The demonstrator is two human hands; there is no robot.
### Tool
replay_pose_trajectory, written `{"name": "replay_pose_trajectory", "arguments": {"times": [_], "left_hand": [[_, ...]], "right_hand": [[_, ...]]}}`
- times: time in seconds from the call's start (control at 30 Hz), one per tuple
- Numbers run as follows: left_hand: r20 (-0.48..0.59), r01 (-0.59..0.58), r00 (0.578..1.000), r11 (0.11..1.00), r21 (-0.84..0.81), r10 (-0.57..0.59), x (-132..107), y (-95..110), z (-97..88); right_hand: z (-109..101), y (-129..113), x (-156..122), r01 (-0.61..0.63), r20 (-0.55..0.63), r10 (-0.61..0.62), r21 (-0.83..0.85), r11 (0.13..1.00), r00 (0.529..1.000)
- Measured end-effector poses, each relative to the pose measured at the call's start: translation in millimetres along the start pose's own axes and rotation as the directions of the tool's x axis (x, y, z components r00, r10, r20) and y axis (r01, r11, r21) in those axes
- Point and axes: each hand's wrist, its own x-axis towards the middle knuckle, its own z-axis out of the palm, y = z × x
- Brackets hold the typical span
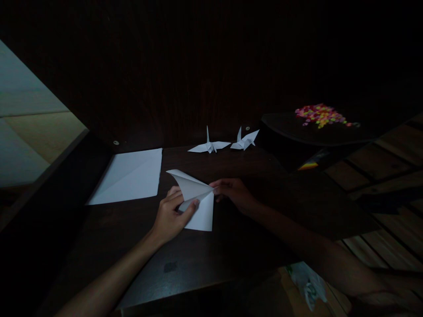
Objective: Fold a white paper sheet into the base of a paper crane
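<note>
A partly folded white paper sheet (201,211) lies on the dark wooden table (211,259), one flap curled upward. My left hand (172,215) rests on its left side, thumb and fingers closed on the raised flap. From the right, my right hand (231,191) pinches the paper's right corner. Both hands hold the same sheet, near the table's middle.
A flat white sheet (128,176) lies to the left. Two folded white paper cranes (209,146) (245,140) stand at the table's back. A dark surface with small colourful bits (320,115) sits at the right. A crumpled white bag (307,284) lies below the table's front edge.
</note>
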Motion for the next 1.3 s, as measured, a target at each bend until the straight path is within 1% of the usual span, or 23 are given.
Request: {"name": "replay_pose_trajectory", "arguments": {"times": [0.17,0.37,0.43,0.53,0.6,0.67,0.73,0.8,0.87,0.9,1.03,1.17,1.23,1.3], "left_hand": [[0.009,-0.023,1.0,0.999,0.029,0.023,-1,-1,0.0],[0.03,-0.005,1.0,0.999,0.043,0.003,0,1,-0.1],[0.047,-0.006,0.999,0.997,0.072,0.003,0,0,-0.1],[0.094,-0.017,0.996,0.991,0.135,0.004,-1,-2,0.0],[0.124,-0.037,0.992,0.983,0.182,0.015,-1,-3,0.1],[0.152,-0.053,0.988,0.97,0.238,0.017,-2,-3,0.3],[0.174,-0.064,0.985,0.958,0.279,0.015,-2,-4,0.4],[0.201,-0.086,0.979,0.956,0.282,0.029,-1,-4,0.5],[0.233,-0.113,0.971,0.962,0.249,0.054,-1,-5,0.6],[0.253,-0.126,0.965,0.965,0.229,0.066,-1,-5,0.7],[0.332,-0.184,0.937,0.96,0.21,0.107,-2,-7,1.1],[0.378,-0.212,0.918,0.952,0.219,0.118,-4,-10,0.9],[0.416,-0.206,0.903,0.957,0.206,0.105,-6,-13,0.2],[0.478,-0.19,0.876,0.956,0.221,0.064,-8,-17,-1.4]], "right_hand": [[-1,0,0,0.031,0.008,-0.031,-0.013,0.999,0.999],[-4,0,2,0.069,0.048,-0.066,-0.057,0.996,0.997],[-5,1,4,0.099,0.072,-0.091,-0.106,0.989,0.993],[-8,3,5,0.181,0.095,-0.161,-0.264,0.947,0.982],[-10,2,4,0.255,0.109,-0.23,-0.39,0.885,0.967],[-11,1,3,0.338,0.132,-0.315,-0.501,0.797,0.94],[-12,0,2,0.427,0.178,-0.406,-0.594,0.682,0.896],[-13,-1,2,0.508,0.248,-0.478,-0.663,0.551,0.842],[-14,-1,2,0.565,0.316,-0.52,-0.699,0.439,0.794],[-14,-1,2,0.581,0.34,-0.528,-0.71,0.399,0.778],[-16,4,4,0.616,0.408,-0.53,-0.726,0.305,0.743],[-17,8,3,0.647,0.464,-0.527,-0.724,0.237,0.712],[-18,8,2,0.653,0.483,-0.52,-0.728,0.208,0.704],[-19,7,1,0.662,0.506,-0.516,-0.73,0.171,0.691]]}}
